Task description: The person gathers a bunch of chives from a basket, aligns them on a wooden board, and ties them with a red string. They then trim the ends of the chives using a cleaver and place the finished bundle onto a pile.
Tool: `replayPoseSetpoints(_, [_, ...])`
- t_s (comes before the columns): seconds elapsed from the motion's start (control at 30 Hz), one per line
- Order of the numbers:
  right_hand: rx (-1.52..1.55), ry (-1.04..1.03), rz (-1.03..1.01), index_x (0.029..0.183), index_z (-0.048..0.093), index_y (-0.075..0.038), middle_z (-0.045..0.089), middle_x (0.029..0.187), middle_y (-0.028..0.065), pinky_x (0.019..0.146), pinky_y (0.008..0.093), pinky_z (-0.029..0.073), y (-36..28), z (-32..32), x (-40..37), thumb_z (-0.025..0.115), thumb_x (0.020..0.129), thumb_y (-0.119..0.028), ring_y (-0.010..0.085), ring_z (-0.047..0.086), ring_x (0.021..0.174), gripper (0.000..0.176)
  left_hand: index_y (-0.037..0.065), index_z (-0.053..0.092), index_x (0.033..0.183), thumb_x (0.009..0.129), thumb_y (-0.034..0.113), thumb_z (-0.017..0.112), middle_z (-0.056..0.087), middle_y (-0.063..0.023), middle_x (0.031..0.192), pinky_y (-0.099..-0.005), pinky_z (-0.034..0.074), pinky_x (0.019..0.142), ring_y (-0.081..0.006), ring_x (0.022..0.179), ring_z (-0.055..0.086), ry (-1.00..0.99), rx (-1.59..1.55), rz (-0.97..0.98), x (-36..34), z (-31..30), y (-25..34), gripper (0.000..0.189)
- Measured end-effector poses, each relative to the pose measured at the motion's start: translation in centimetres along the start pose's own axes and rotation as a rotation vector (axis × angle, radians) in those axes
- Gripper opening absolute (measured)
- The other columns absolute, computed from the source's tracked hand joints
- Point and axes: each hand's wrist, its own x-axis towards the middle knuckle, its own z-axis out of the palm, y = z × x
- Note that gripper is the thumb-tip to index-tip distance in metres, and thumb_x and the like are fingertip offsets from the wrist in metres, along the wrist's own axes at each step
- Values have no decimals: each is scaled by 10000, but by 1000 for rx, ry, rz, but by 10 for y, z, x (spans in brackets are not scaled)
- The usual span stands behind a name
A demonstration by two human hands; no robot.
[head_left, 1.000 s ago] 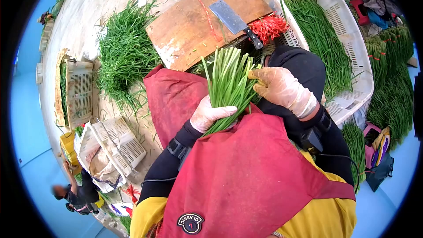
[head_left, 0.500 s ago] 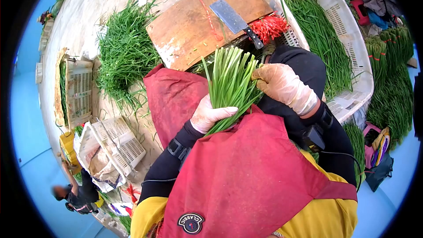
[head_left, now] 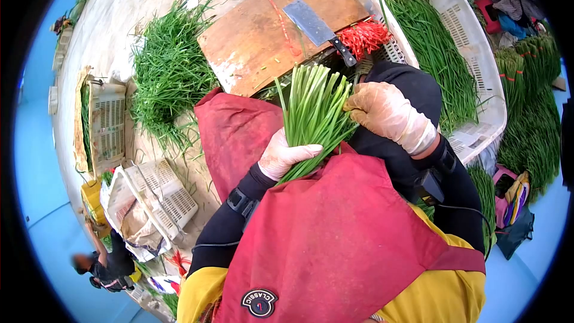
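Observation:
A bunch of green chives [head_left: 314, 107] stands over my lap, its pale cut ends pointing up and away from me. My left hand [head_left: 286, 155], in a whitish glove, is wrapped round the lower part of the bunch with the thumb across the front. At the bunch's right edge is my right hand [head_left: 391, 113], gloved too, its fingers pinched together; whatever they pinch is hidden. Beyond the bunch, a cleaver [head_left: 311, 23] with a black handle lies on a wooden board [head_left: 245, 42]. Red ties [head_left: 363, 37] are heaped by the handle, and one red strip [head_left: 272, 3] lies on the board.
A white crate [head_left: 487, 78] of chives stands at my right, with tied bunches [head_left: 526, 113] beyond it. Loose chives [head_left: 170, 69] are piled on the floor at left. Nearer are a white basket [head_left: 170, 188] and another crate [head_left: 107, 122]. A person [head_left: 110, 266] is at lower left.
My right hand has shifted slightly right along the edge of the bunch. The left hand and the chives have hardly moved.

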Motion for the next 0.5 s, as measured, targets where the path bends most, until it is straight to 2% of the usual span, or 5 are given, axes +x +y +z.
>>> replayPoseSetpoints(0.1, [-57,56,-52,902,719,-98,620,851,94,803,408,481,-5,-5,1,676,735,-124,304,600,904,175,11,529,1271,817,42,717,621,-64,1201,-313,438,986,-163,1099,583,-11,11,-2,0,1,4,492])
replayPoseSetpoints(0.17, [-125,3,13,871,729,-156,611,940,73,848,425,466,-12,-10,2,659,731,-159,292,574,986,157,11,531,1269,815,40,718,622,-65,1200,-314,440,985,-164,1098,585,-8,9,0,0,0,1,492])
replayPoseSetpoints(0.3, [-158,17,4,840,722,-155,597,980,72,861,428,459,-14,-11,2,658,724,-138,287,558,1024,133,12,532,1268,808,29,721,623,-67,1198,-312,443,982,-167,1096,588,-2,-11,-5,1,1,2,497])
replayPoseSetpoints(0.4, [-146,117,-43,811,712,-147,630,916,77,823,419,475,0,-2,3,662,713,-125,286,596,962,113,16,533,1285,810,36,709,622,-69,1222,-318,439,981,-167,1100,592,-19,2,-6,1,-3,-2,507])
replayPoseSetpoints(0.5, [-13,309,-17,818,688,-85,673,799,78,741,391,510,27,6,8,672,698,-28,293,642,803,134,17,532,1269,806,26,718,625,-67,1194,-317,440,984,-167,1092,589,-20,-27,-4,1,-1,-1,499])
